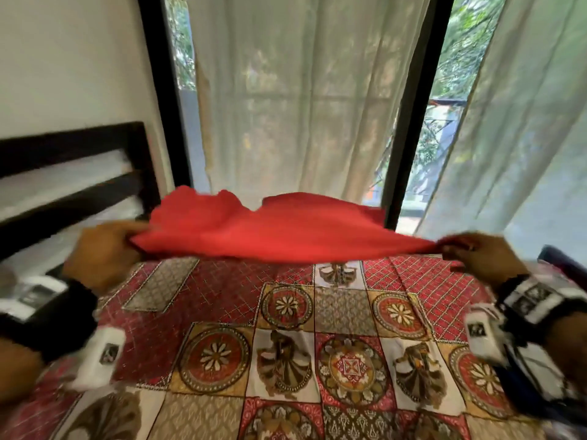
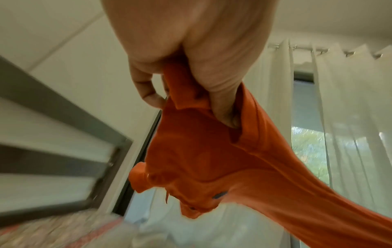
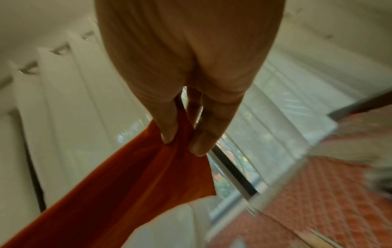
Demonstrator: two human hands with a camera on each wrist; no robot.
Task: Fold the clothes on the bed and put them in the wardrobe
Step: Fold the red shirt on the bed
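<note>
A red shirt [image 1: 270, 230] is stretched in the air above the bed [image 1: 317, 344], billowing away from me. My left hand [image 1: 108, 249] grips its collar end; in the left wrist view the fingers [image 2: 222, 107] curl into the collar of the shirt [image 2: 212, 159], which shows a button. My right hand [image 1: 476, 255] pinches the opposite end; in the right wrist view thumb and fingers [image 3: 203, 139] clamp the hem corner of the shirt [image 3: 148, 176]. The wardrobe is not in view.
A patchwork bedspread with red, gold and white squares covers the bed. A dark slatted headboard [image 1: 73, 173] stands at the left against a white wall. White sheer curtains [image 1: 301, 106] hang over a black-framed window [image 1: 409, 122] behind the bed. A dark garment [image 1: 559, 258] lies at the right edge.
</note>
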